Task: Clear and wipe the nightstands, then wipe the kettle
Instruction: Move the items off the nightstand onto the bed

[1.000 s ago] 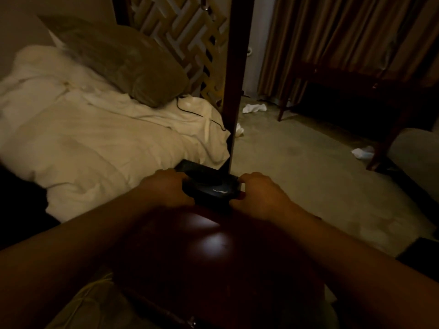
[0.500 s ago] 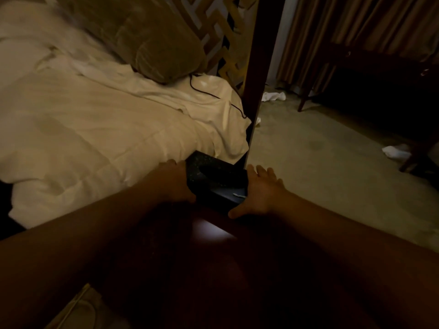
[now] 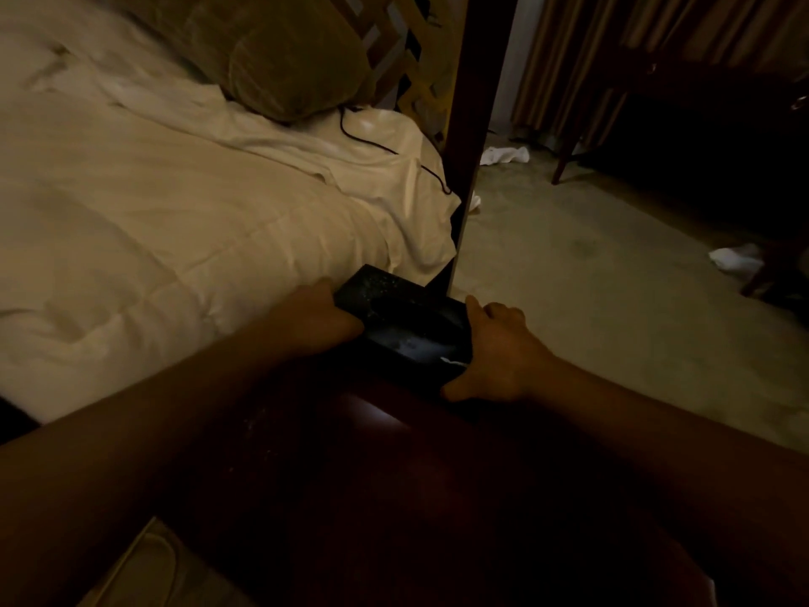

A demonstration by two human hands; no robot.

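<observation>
A dark, dusty rectangular tray (image 3: 396, 315) sits at the far edge of a glossy dark red nightstand top (image 3: 394, 466), against the bed. My left hand (image 3: 321, 319) grips the tray's left end, fingers hidden behind it. My right hand (image 3: 494, 352) holds the right end, thumb along the near edge and fingers over the far side. A small white scrap lies in the tray near my right thumb. No kettle is in view.
A bed with white sheets (image 3: 175, 203) and an olive pillow (image 3: 284, 54) fills the left. A black cable (image 3: 372, 142) runs across the sheet. A dark bedpost (image 3: 477, 124) rises behind the tray. Crumpled white cloths (image 3: 503, 156) (image 3: 735, 258) lie on the carpet. Dark furniture stands at right.
The view has tilted down and closer. My right hand has shifted from gripping the tray's near corner to clasping its right side, fingers spread further over it. The tray has turned slightly.
</observation>
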